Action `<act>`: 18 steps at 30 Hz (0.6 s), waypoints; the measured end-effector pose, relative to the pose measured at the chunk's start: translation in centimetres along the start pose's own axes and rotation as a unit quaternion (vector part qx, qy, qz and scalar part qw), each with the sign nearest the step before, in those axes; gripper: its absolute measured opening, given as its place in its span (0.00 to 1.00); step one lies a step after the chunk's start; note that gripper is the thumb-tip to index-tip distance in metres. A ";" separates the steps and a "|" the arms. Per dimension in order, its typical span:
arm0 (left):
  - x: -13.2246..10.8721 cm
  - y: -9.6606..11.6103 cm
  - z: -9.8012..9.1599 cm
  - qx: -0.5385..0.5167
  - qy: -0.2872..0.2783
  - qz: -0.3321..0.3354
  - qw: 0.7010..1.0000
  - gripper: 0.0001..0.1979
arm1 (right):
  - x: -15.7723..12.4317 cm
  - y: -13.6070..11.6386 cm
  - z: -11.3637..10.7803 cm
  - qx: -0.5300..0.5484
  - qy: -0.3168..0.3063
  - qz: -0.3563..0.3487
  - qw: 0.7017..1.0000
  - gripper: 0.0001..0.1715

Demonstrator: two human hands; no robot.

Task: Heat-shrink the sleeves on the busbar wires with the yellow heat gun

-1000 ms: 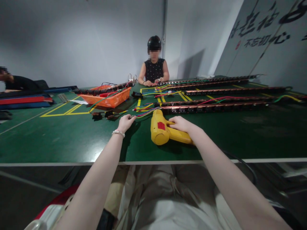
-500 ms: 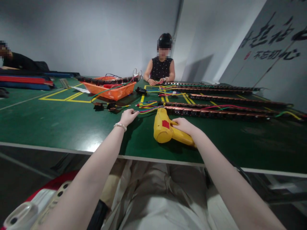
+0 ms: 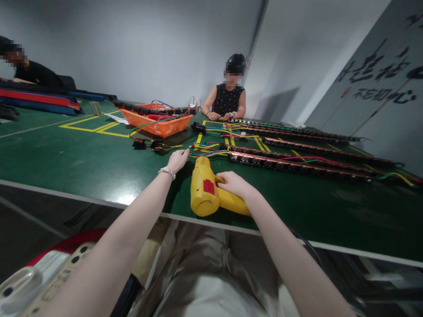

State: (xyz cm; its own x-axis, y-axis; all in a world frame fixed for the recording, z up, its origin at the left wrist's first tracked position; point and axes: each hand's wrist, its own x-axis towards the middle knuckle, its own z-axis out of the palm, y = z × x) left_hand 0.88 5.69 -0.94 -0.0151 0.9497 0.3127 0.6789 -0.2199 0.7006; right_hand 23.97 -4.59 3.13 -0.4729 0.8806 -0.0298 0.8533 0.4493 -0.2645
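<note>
My right hand (image 3: 233,185) is closed round the handle of a yellow heat gun (image 3: 203,189), whose nozzle points away from me toward the wires. My left hand (image 3: 178,160) pinches the ends of several coloured wires (image 3: 208,154), just left of the nozzle. Those wires run right to a long dark strip with copper-coloured bars (image 3: 280,164) lying on the green table (image 3: 99,176). The wire tips are partly hidden by my left fingers.
More long strips (image 3: 330,149) lie behind, running to the right. An orange basket (image 3: 165,127) holds dark parts and wires. Short wired black pieces (image 3: 157,146) lie before it. A co-worker (image 3: 228,99) sits across the table; another person (image 3: 39,77) is at far left.
The heat gun in my right hand has moved left along the wires, closer to my left hand. My left hand keeps its pinch. The whole view has tilted slightly.
</note>
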 end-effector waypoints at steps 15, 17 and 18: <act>-0.2 0.0 -0.3 -0.026 -0.019 0.028 0.999 0.24 | 0.8 -1.9 0.8 0.032 -0.003 -0.047 0.998 0.09; -0.2 0.0 -0.3 -0.025 -0.022 0.028 0.999 0.24 | 0.9 -1.6 0.7 0.038 -0.007 -0.056 0.998 0.09; -0.2 0.0 -0.4 -0.024 -0.023 0.026 0.999 0.24 | 1.0 -1.5 0.6 0.038 -0.007 -0.060 0.997 0.09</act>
State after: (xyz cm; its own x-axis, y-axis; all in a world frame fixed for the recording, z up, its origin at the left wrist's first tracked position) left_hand 0.59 5.44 -0.79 0.0532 0.9456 0.3211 0.6421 -0.2786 0.7142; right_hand 22.13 -4.50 2.86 -0.5735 0.8192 -0.0074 0.7718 0.5372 -0.3402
